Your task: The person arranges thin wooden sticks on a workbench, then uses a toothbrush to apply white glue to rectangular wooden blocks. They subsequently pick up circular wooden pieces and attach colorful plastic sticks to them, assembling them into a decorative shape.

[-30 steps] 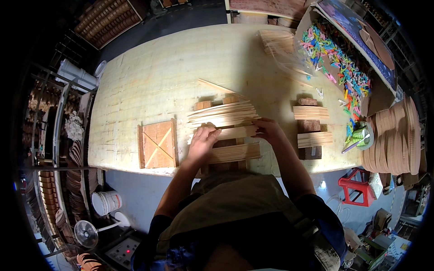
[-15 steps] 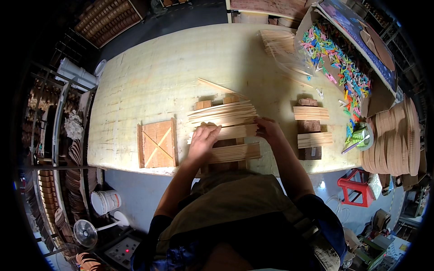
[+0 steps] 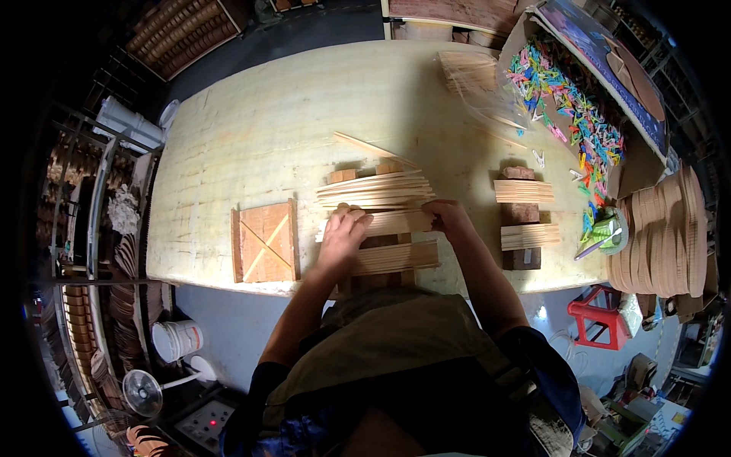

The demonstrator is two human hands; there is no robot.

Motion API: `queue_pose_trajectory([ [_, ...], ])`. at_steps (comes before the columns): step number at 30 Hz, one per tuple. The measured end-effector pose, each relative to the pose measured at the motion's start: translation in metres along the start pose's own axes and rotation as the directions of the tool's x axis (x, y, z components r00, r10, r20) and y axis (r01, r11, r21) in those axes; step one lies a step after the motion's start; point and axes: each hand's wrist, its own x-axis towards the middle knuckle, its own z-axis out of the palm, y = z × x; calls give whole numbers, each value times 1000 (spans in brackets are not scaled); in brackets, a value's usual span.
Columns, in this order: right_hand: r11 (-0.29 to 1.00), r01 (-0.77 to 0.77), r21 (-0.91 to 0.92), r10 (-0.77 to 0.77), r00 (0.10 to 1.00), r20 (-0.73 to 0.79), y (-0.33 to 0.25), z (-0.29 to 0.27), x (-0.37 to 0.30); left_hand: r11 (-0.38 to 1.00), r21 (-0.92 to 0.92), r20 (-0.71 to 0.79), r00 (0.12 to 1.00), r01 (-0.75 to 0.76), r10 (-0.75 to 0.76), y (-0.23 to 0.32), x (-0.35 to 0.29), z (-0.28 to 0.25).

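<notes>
In front of me, thin wooden strips lie in rows across wooden blocks. My left hand has its bent fingers over the left end of the middle row of wooden strips. At the right end of this row, my right hand pinches the strips; its fingertips are partly hidden. Just beyond is a looser, slightly fanned row of strips. A nearer row lies by my left wrist. Behind them, a few loose strips rest slantwise on the table.
Left stands a wooden frame with crossed strips. Right are two strip bundles on dark blocks. Farther right are a carton of coloured clips, a green cup and coiled brown bands. A plastic bag of strips lies behind.
My right hand has shifted slightly left against the end of the middle row. A dark gap now shows between that row and the fanned one beyond. My left hand stays nearly in place.
</notes>
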Motion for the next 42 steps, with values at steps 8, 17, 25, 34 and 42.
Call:
queue_pose_trajectory([
  [8,999,2,34,-1,1000,-9,-8,-11,11,1000,-5,32,999,13,-13,0,-1,1],
  [17,995,-26,-99,26,1000,-7,-8,1,2,1000,-18,18,1000,10,-10,0,-1,2],
  [25,997,38,-60,-37,999,21,-13,-2,7,998,28,-8,998,-56,57,2,-1,-3],
  [34,1000,0,-8,0,1000,3,-9,-5,7,1000,-19,18,1000,11,-10,-1,-2,1],
  [42,998,-17,67,17,1000,-3,-10,6,10,999,8,120,992,31,-32,0,3,-9],
])
